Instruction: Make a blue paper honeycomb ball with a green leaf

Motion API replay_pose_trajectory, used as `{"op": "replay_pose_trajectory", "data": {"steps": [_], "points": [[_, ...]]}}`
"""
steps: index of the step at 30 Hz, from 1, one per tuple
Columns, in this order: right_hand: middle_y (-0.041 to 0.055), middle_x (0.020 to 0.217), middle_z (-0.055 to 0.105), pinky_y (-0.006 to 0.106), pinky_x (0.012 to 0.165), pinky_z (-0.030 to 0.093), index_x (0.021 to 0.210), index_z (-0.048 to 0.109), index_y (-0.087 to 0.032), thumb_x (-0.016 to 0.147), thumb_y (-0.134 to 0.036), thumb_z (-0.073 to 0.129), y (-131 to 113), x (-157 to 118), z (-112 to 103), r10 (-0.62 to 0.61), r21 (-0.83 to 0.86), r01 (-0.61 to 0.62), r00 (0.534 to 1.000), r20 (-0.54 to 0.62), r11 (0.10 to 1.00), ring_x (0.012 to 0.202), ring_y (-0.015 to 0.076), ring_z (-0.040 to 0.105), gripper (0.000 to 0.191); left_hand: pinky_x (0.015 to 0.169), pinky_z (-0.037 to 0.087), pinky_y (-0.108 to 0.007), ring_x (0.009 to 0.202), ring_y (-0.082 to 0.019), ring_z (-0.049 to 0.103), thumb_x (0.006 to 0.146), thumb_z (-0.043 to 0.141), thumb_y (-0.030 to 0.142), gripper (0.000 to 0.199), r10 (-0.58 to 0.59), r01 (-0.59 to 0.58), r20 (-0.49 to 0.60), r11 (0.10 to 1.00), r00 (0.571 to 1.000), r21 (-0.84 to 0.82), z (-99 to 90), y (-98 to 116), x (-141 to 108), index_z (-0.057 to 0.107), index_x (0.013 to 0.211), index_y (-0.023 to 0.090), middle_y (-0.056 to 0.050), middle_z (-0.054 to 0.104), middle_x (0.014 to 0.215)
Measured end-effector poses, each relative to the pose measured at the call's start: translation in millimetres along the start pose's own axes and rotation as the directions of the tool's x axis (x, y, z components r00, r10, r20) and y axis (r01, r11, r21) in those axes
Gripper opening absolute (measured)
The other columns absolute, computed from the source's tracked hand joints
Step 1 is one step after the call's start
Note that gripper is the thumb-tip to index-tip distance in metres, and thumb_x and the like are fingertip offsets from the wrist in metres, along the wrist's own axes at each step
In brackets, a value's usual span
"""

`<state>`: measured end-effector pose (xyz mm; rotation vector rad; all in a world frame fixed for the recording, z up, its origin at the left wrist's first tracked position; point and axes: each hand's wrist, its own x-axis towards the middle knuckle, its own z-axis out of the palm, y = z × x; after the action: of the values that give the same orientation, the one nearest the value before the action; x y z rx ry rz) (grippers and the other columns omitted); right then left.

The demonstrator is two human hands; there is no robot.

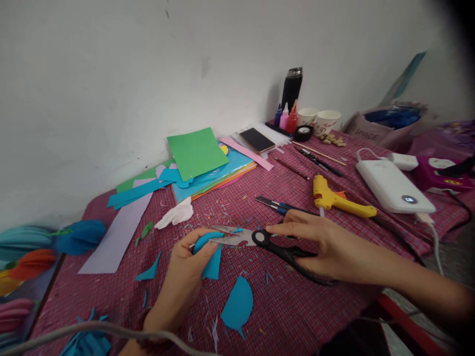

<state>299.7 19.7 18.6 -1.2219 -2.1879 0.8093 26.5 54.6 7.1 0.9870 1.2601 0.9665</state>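
Note:
My left hand (189, 264) pinches a folded piece of blue paper (212, 267) between thumb and fingers. Black-handled scissors (282, 252) are in my right hand (313, 237), with fingers around the handles. Their blades point left and stand parted, with the top edge of the blue paper between them. Just below lies a cut blue paper shape (238, 301) with a rounded side and a small stem. A pointed blue scrap (149, 268) rests left of my left hand. The palm side of my left hand is hidden.
Beyond my hands lie a green sheet (198, 153), a lilac strip (118, 237), a box cutter (272, 203) and a yellow glue gun (334, 199). A white power bank (395, 187), paper cups (326, 121) and a black bottle (292, 88) stand farther right. A cable (107, 326) crosses the front.

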Motion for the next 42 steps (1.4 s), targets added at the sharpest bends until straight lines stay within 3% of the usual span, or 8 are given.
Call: {"op": "replay_pose_trajectory", "data": {"steps": [7,17,26,32,42], "points": [[0.0032,0.1,0.058,0.027,0.077,0.049,0.132,0.056,-0.033,0.076,-0.007,0.06,0,2,-2,0.01,-0.01,-0.009,0.999,0.046,1.0,0.089,0.0169,0.059,0.062,0.039,0.032,-0.018,0.042,-0.008,0.045,0.06,0.083,0.039,0.035,0.004,-0.004,-0.018,1.0,1.0,-0.009,-1.3,-5,3,0.069,0.082,0.016,0.004,0.057,0.051],[0.0037,0.102,0.059,0.028,0.078,0.051,0.132,0.056,-0.034,0.076,-0.01,0.061,4,1,-2,0.024,0.001,-0.025,0.998,0.054,1.0,0.089,0.0175,0.061,0.061,0.041,0.031,-0.017,0.043,-0.007,0.04,0.065,0.081,0.04,0.03,0.009,-0.007,0.038,0.998,0.999,-0.056,-0.4,-6,2,0.07,0.081,0.017,0.004,0.055,0.052],[0.0033,0.102,0.061,0.027,0.079,0.05,0.135,0.054,-0.033,0.077,-0.009,0.061,3,1,-3,-0.002,0.022,0.001,0.998,0.056,1.0,0.091,0.017,0.061,0.063,0.041,0.028,-0.016,0.044,-0.006,0.036,0.072,0.077,0.04,0.026,0.038,-0.039,0.028,0.999,0.999,0.016,-0.7,-12,6,0.069,0.083,0.018,0.007,0.05,0.05],[0.0035,0.103,0.066,0.03,0.079,0.05,0.132,0.058,-0.033,0.076,-0.009,0.06,3,3,-4,0.01,0.053,-0.015,0.997,0.078,0.999,0.092,0.0191,0.061,0.061,0.04,0.027,-0.016,0.044,-0.006,0.037,0.07,0.078,0.042,0.029,0.036,-0.037,0.03,0.998,0.999,0.041,-1.1,-11,3,0.068,0.083,0.017,0.006,0.051,0.052],[0.0015,0.098,0.068,0.023,0.074,0.047,0.135,0.055,-0.032,0.082,-0.01,0.059,10,3,-4,-0.062,0.079,0.054,0.993,0.096,0.995,0.087,0.0149,0.06,0.058,0.041,0.029,-0.014,0.044,-0.004,0.035,0.07,0.077,0.035,0.021,0.028,-0.028,0.019,1.0,0.999,-0.015,1.7,-11,2,0.068,0.079,0.018,0.008,0.047,0.052]]}}
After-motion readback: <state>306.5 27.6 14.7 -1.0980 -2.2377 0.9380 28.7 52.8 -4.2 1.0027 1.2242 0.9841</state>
